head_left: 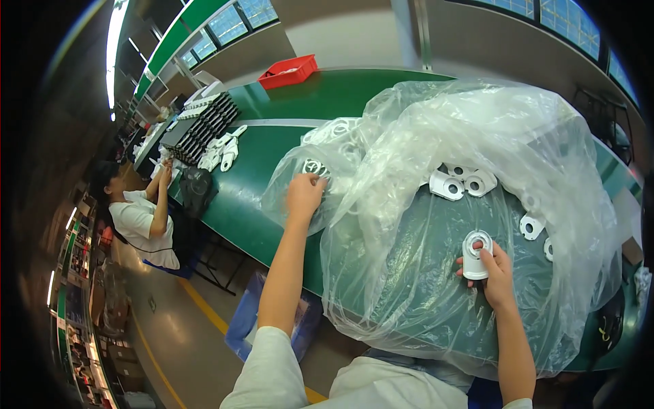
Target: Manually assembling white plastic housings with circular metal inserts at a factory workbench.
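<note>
My right hand (499,276) grips a white plastic part (475,258) with a round ringed opening at its top, held above a large clear plastic bag (402,252) spread over the green table. At the mouth of a smaller clear bag (279,187) on the left, my left hand (304,198) has its fingers closed at a white ring-shaped piece (315,168). Whether those fingers hold the ring or only the bag film, I cannot make out. Several similar white parts (447,185) lie at the big bag's middle, and another white part (531,227) rests to the right.
A red bin (288,71) stands at the table's far edge. Stacked dark trays (199,126) and loose white handle-shaped parts (223,150) are at the left, near a seated co-worker (143,218). Below the table edge sits a blue crate (248,317).
</note>
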